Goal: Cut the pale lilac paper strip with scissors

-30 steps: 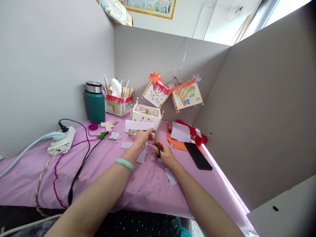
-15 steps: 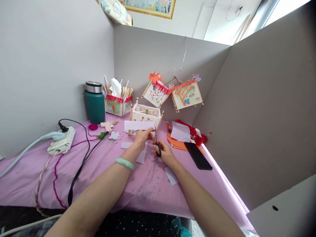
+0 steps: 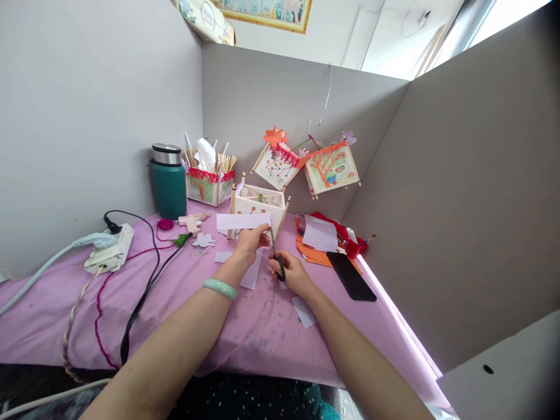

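Note:
A pale strip of paper [image 3: 238, 221] is pinched near its right end by my left hand [image 3: 252, 242], held above the table. My right hand [image 3: 291, 269] is closed around the black handles of a pair of scissors [image 3: 280, 269]. The blades point upward and lie at the strip's right end, close to my left fingertips. Below my hands, cut paper pieces [image 3: 251, 277] lie on the cloth, and another paper scrap [image 3: 304, 312] is beside my right wrist. Directly behind the strip stands a white box lantern [image 3: 258, 201] with wooden corner sticks.
Left are a green bottle [image 3: 169, 186], a stick holder [image 3: 210, 184], a glue gun [image 3: 192, 223] and a power strip [image 3: 109, 251] with trailing cables. Right lie a black phone [image 3: 351, 277] and orange paper [image 3: 315, 255]. Two decorated lanterns [image 3: 332, 168] hang at the back.
My left hand and the paper strip have shifted slightly left. The scissors have moved a little left with them, their blades still at the strip's right end.

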Demonstrator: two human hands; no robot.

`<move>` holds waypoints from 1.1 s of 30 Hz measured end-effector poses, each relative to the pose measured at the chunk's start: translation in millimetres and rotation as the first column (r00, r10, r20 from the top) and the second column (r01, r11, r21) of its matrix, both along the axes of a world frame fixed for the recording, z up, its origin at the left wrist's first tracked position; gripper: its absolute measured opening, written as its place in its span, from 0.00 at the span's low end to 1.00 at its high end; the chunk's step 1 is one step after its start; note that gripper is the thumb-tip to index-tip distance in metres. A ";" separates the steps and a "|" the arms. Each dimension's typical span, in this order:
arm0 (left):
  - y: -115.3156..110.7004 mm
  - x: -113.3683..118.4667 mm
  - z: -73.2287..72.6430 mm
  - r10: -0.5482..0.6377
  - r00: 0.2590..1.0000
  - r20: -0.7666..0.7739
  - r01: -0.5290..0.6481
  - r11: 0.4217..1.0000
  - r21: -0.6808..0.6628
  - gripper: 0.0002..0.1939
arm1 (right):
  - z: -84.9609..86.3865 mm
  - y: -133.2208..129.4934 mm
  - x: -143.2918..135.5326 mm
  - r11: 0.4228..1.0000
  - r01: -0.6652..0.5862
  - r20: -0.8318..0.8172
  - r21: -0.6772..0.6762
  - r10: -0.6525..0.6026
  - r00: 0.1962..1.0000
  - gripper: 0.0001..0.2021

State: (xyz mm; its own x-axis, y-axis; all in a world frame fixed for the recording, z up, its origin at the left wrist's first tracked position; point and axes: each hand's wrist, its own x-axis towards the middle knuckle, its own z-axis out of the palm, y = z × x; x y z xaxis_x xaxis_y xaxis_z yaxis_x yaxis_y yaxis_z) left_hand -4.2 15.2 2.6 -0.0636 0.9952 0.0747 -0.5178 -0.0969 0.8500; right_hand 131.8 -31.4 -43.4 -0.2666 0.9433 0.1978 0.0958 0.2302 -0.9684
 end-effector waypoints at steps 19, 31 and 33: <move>-3.8 5.8 -1.4 -0.014 0.996 -0.089 0.013 1.000 -0.011 0.08 | -5.0 6.1 2.2 0.999 0.022 0.010 0.027 -0.023 1.000 0.14; -8.8 8.7 0.9 -0.034 0.995 -0.098 0.032 0.999 -0.025 0.08 | -1.8 4.2 2.5 0.998 0.045 0.034 0.045 -0.047 0.998 0.14; -10.0 8.9 1.3 -0.034 0.994 -0.103 0.032 0.999 -0.028 0.08 | -1.8 4.1 2.5 0.997 0.051 0.041 0.050 -0.053 0.998 0.14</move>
